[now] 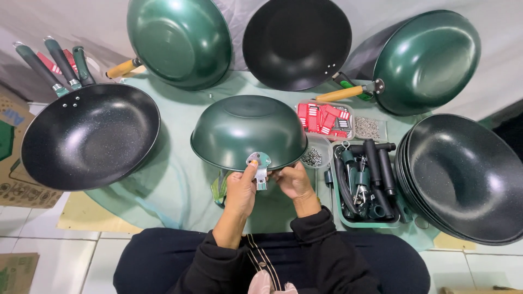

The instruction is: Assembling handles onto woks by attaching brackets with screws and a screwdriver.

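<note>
White tiled floor (32,228) nearest. Left hand (241,190) and right hand (294,181), each grip closed, pinch a metal bracket (259,163) against an upturned green wok (248,130) mid-counter (180,185). Pale green cloth covers it; finished woks (297,41) line the grey-draped back.

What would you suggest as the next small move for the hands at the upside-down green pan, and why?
Probably press the metal bracket flat against the rim of the upside-down green pan and hold it steady there. The left hand pinches the bracket at the near edge of the pan, and the right hand sits beside it at a small part under the bracket; the bracket looks not yet fixed.
</note>
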